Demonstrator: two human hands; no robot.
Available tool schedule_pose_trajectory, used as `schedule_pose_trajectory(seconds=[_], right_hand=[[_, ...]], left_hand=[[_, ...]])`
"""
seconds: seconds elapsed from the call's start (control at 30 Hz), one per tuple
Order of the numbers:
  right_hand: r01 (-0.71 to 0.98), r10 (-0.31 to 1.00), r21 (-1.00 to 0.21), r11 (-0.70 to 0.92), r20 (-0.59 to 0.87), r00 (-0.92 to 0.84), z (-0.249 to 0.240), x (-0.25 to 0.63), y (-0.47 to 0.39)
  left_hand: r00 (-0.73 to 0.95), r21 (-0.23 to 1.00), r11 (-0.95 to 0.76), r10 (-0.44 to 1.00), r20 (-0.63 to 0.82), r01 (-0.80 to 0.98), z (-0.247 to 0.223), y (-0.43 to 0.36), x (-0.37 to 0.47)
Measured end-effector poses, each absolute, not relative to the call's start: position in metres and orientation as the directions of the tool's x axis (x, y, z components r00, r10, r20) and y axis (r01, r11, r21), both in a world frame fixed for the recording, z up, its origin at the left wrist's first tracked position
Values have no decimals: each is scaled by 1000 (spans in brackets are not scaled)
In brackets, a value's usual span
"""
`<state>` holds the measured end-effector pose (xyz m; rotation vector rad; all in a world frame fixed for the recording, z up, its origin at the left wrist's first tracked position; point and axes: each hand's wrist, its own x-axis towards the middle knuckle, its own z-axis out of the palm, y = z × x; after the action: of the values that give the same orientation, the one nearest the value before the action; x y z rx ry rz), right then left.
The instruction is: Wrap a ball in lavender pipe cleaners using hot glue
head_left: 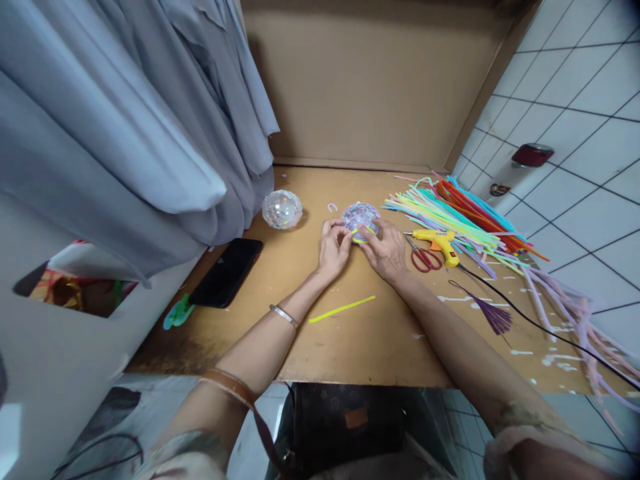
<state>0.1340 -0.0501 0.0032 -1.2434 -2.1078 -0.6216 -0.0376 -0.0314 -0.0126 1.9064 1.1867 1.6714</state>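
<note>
A clear dome or ball wrapped in pale purple pipe cleaner [358,213] sits on the table between my hands. A yellow strip, apparently a pipe cleaner [367,229], curves along its near side. My left hand [334,249] pinches at the left end of that strip, its fingertips close together against the ball's edge. On the other side my right hand [387,251] grips the ball, thumb in front and fingers over its right side. Another yellow pipe cleaner [342,309] lies straight on the table, nearer to me. A small pale pink curl [333,208] rests just beyond my left hand.
A clear ball [283,209] and a black phone [227,273] lie to the left. At right are red-handled scissors [426,259], a yellow glue gun [440,245] with a cord, a purple tassel [493,315] and a pile of colourful pipe cleaners [460,213]. Grey cloth [200,133] hangs at left.
</note>
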Motion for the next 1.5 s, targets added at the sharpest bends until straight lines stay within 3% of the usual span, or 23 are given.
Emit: schedule_pose_trajectory(seconds=[0.27,0.4,0.8,1.07,1.27,1.5], right_hand=[[907,593,-44,418,770,-236,11,129,-57],[857,540,-156,491,827,-159,11,124,-58],[525,630,-528,668,777,-20,14,112,-58],[450,688,-635,628,723,60,17,110,-59],[403,719,-664,630,695,21,18,112,-57],[471,683,-589,656,729,-41,19,117,-56]], left_hand=[[6,731,-586,782,624,349,-6,-41,-38],[83,820,-549,836,543,164,-5,-48,-34],[127,912,-375,909,397,-163,10,-54,-29],[159,909,-202,948,274,-365,13,-55,-21],[88,919,-219,961,260,-329,14,-52,-24],[43,945,-287,954,297,-155,11,-45,-32]])
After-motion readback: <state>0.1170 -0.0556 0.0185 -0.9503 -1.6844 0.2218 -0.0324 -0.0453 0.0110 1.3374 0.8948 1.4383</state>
